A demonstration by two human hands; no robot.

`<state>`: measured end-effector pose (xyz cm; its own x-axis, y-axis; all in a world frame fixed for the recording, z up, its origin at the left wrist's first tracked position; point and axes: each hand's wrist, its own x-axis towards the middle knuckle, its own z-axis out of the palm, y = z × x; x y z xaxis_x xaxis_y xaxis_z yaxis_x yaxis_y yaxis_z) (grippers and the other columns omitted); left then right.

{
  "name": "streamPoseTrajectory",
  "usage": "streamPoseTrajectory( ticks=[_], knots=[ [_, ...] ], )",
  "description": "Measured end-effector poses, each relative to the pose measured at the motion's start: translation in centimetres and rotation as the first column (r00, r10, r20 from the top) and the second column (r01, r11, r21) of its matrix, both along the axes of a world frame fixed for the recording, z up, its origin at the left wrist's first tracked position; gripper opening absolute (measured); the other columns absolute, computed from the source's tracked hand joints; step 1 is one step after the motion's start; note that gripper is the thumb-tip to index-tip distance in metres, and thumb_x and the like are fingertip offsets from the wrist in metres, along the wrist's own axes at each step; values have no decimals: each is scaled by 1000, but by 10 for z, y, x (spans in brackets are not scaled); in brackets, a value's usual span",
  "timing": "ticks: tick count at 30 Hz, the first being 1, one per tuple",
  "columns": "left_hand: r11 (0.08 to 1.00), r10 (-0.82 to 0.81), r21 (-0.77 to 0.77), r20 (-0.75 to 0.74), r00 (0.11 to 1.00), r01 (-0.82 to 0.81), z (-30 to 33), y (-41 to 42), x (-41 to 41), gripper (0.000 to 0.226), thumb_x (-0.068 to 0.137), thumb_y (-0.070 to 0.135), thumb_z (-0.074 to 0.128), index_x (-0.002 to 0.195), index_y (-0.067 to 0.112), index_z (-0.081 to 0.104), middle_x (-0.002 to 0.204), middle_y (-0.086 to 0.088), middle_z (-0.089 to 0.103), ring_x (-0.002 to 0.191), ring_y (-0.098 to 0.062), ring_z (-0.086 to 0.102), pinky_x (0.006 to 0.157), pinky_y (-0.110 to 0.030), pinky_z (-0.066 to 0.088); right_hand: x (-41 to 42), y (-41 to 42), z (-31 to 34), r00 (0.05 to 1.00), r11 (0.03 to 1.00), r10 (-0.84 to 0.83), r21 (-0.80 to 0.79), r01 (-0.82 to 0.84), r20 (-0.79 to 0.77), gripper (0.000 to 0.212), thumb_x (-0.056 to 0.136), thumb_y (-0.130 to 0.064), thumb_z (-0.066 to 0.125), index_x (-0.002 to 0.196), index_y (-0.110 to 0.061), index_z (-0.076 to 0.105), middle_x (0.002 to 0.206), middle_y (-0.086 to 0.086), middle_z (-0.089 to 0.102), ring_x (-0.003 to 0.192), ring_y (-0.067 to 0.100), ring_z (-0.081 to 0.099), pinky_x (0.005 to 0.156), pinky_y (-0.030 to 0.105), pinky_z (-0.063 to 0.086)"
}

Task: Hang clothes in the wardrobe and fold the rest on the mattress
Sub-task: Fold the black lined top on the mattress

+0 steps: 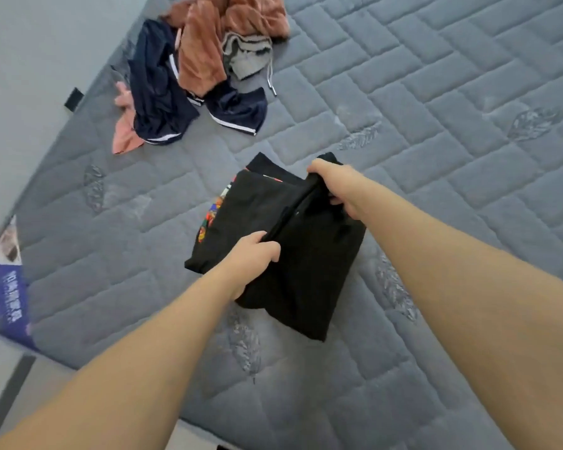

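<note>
On the mattress [436, 92], both hands' grip, left hand [252, 254] and right hand [335, 186], holds a black garment [306, 271].

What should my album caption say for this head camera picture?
Both hands, left and right, folding a black cloth garment on the grey quilted mattress.

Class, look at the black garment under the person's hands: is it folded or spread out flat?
Folded, partly: the black garment lies doubled in layers, while the left hand and right hand grip one raised fold.
</note>
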<state>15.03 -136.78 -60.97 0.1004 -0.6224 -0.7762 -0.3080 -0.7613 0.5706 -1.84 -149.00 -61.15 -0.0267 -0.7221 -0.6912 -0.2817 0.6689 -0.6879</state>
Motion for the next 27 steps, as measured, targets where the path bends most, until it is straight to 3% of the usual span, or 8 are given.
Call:
streamPoseTrajectory(
  ticks=[3,7,10,12,15,21,24,27],
  knots=[
    [993,121,-17,148,982,-120,-19,-22,83,50,73,21,51,122,24,60,122,-9,63,105,-33,59,94,-46,51,74,-20,-14,978,985,110,-115,-132,-178,61,85,-59,47,128,-15,49,114,7,55,97,27,55,82,39,44],
    [996,-27,-67,470,882,66,-87,-44,155,36,92,32,37,125,21,46,125,-10,57,110,-33,50,92,-44,41,118,-33,-76,618,795,410,-70,-603,-671,74,88,-70,34,150,-30,25,154,8,32,140,36,31,113,57,18],
    [955,-17,-213,657,754,207,-135,-46,154,33,96,28,36,124,14,46,119,-14,57,108,-35,47,84,-44,39,128,-35,-131,443,747,499,111,-656,-745,90,86,-80,24,156,-27,5,163,8,14,148,37,13,116,63,4],
    [892,86,-375,690,718,254,-159,-44,146,28,98,26,41,119,11,51,109,-16,58,98,-35,49,76,-42,37,129,-37,-154,384,759,383,50,-649,-840,91,86,-81,26,152,-19,21,153,16,33,140,39,30,112,59,18],
    [798,131,-522,637,760,300,-175,-44,147,37,101,36,38,125,12,52,107,-13,58,93,-34,55,75,-45,43,122,-48,-161,441,736,103,-230,-637,-892,74,86,-75,40,116,-9,54,112,15,59,104,39,54,90,48,40],
    [884,-82,-340,566,820,322,-161,-71,153,43,104,51,24,119,22,53,104,-7,68,99,-36,60,76,-42,42,91,-40,-141,601,739,-17,-415,-531,-799,58,83,-68,54,75,-12,40,81,3,46,83,32,53,74,46,44],
    [918,-121,-222,631,767,327,-158,-96,141,38,104,37,29,126,17,52,130,-10,57,119,-34,48,94,-49,38,89,-57,-139,670,823,207,-243,-513,-713,66,73,-80,53,90,-17,49,101,1,49,102,29,53,83,43,44],
    [905,-124,-270,572,811,329,-162,-118,128,53,99,57,27,133,24,49,141,-2,44,127,-30,38,100,-53,32,103,-93,-140,680,834,427,-30,-550,-596,109,57,-91,56,142,-25,38,144,4,38,135,29,37,111,49,33]
  ],
)
